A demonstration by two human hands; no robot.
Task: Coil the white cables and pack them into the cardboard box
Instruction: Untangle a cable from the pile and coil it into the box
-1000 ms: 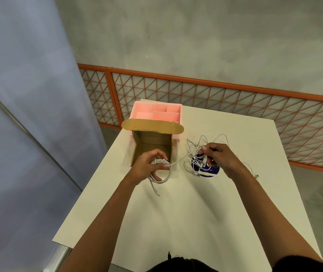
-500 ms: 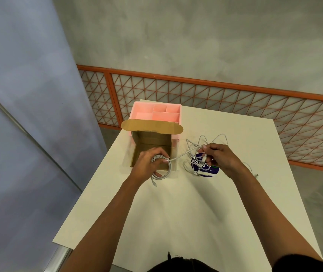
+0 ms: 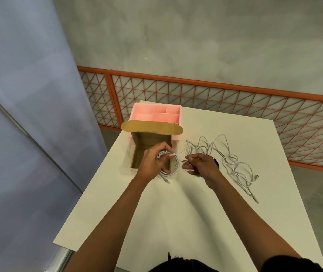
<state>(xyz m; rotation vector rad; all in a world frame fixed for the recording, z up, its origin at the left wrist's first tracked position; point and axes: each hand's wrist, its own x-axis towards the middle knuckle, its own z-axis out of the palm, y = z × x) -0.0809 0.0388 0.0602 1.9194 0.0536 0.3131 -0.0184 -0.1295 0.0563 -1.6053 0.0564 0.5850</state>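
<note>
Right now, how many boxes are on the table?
2. The open cardboard box is beneath the left hand, which holds a coiled cable; the pink divided box stands right behind it, by the table's far edge. None looks hidden.

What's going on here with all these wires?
A person is winding white cable at a table. Their left hand grips a round coil at the near corner of the open cardboard box, while the right hand pinches a loose strand beside it. A tangle of more white cables lies to the right, not yet coiled.
</note>
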